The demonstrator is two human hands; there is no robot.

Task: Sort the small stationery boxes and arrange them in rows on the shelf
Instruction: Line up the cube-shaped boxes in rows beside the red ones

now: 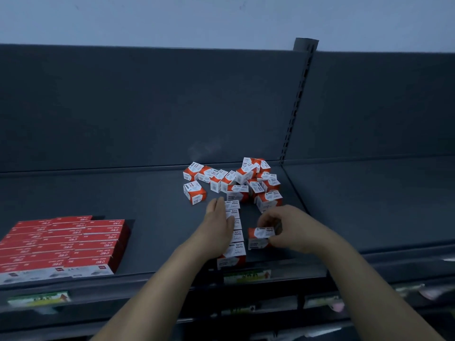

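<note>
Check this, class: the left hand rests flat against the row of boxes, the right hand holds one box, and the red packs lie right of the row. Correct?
One error: in the head view the red packs lie left of the row, not right. The left hand does rest flat against it, and the right hand holds one box.

Bare left hand (218, 225), bare right hand (289, 228), unsleeved forearms (157, 281).
</note>
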